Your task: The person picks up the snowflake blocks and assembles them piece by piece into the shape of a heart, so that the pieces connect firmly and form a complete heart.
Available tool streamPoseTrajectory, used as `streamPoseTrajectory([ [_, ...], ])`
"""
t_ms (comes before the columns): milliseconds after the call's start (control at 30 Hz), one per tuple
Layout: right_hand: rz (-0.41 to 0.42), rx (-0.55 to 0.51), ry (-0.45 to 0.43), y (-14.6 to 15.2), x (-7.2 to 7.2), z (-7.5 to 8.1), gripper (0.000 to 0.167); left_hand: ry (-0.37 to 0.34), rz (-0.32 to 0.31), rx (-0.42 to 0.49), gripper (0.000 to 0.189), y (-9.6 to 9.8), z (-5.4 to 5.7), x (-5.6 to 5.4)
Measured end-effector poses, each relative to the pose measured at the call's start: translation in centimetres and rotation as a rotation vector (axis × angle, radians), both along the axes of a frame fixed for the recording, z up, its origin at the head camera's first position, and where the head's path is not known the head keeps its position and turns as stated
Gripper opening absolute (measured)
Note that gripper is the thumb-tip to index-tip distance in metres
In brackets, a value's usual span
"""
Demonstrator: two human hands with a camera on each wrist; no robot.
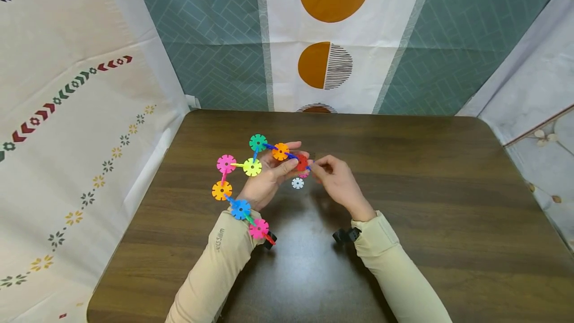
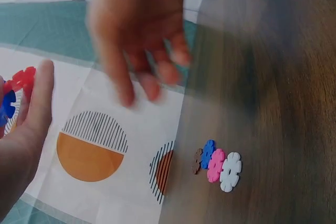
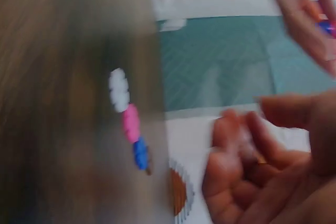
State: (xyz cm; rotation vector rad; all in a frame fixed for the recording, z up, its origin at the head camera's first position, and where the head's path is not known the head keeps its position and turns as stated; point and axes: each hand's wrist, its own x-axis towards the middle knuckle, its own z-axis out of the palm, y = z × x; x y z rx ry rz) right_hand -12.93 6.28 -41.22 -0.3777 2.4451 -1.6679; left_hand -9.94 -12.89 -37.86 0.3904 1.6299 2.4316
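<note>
My left hand (image 1: 261, 186) pinches a chain of notched plastic flower discs near its red disc (image 1: 302, 162). From there the chain runs left through an orange disc (image 1: 280, 151) and a green disc (image 1: 257, 142). It then bends back past a yellow disc (image 1: 252, 167), and its pink disc (image 1: 258, 228) overlaps the left sleeve. A blue disc (image 2: 8, 107) shows beside the red one in the left wrist view. Just right of the red disc is my right hand (image 1: 339, 184). Its fingers hang loosely curled with nothing visible between them, blurred in both wrist views.
Loose discs lie in a short row on the brown table (image 1: 426, 203): white (image 2: 231, 172), pink (image 2: 216, 165), blue (image 2: 208, 153) and brown (image 2: 197, 161). A patterned cloth (image 1: 215, 39) hangs behind the table's far edge. Dark wrist cameras sit at both cuffs.
</note>
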Motion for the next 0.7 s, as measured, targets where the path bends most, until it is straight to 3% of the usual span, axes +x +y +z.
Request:
streamPoseTrajectory([
  [100,0.09,0.22,0.015,-0.7,-0.6,-1.2,0.024,-0.001,-0.008,0.031,0.04,-0.1,0.0,0.0],
  [233,0.158,0.357,0.045,-1.7,-1.0,-2.3,0.02,0.003,-0.008,0.037,0.04,-0.1,0.0,0.0],
  [367,0.16,0.496,0.13,-2.6,-1.3,-3.0,0.021,0.007,-0.01,0.052,0.038,-0.1,-0.1,0.0],
  [500,0.174,0.623,0.175,-3.1,-1.2,-3.2,0.035,-0.002,-0.018,0.08,0.033,-0.1,-0.3,-0.1],
  [700,0.149,0.736,0.227,-3.5,-0.9,-3.3,0.039,-0.01,-0.026,0.101,0.027,-0.1,-0.5,-0.1],
])
